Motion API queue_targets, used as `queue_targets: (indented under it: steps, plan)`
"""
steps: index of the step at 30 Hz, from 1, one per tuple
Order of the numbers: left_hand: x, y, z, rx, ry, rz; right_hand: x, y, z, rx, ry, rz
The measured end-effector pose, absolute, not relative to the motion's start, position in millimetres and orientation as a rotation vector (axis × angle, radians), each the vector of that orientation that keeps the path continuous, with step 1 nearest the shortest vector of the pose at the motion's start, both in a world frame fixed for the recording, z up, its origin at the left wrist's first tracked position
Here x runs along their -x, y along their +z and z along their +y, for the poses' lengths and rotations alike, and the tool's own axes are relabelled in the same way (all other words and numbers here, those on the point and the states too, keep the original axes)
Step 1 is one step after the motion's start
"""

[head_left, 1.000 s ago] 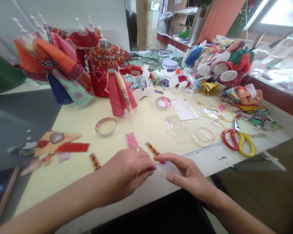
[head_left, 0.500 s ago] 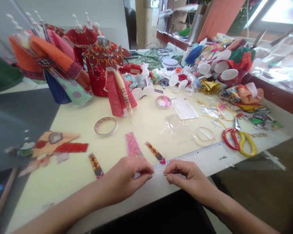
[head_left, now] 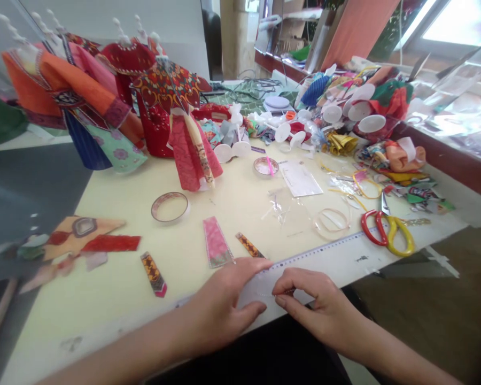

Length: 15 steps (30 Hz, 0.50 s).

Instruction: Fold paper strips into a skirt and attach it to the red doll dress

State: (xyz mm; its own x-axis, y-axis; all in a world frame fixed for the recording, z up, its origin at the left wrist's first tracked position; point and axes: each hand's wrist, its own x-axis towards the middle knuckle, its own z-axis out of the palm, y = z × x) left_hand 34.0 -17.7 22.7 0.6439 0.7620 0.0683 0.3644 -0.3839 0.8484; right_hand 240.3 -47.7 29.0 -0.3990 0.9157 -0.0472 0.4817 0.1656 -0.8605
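I keep my left grip [head_left: 224,306] open and flat on a clear ruler [head_left: 324,247], which steadies it best. My right grip [head_left: 316,306] curls over a thin pale strand [head_left: 266,294]; I cannot tell if it is held. Beyond both grips, a roll of tape [head_left: 260,167] encircles a pink strip [head_left: 270,167].

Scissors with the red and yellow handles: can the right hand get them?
Probably yes: only a flat ruler lies between the right hand and the scissors, so nothing tall blocks the way.
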Motion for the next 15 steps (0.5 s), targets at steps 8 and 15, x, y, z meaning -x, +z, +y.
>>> queue_targets:
  steps: [8,15]
  plan:
    - [-51.3,17.1,-29.3,-1.887,0.528,0.809,-235.7,23.0,-47.8,1.270,1.159,-1.967]
    - [-44.2,6.4,-32.0,-2.298,0.615,0.847,-235.3,17.1,-46.4,1.367,1.396,-1.781]
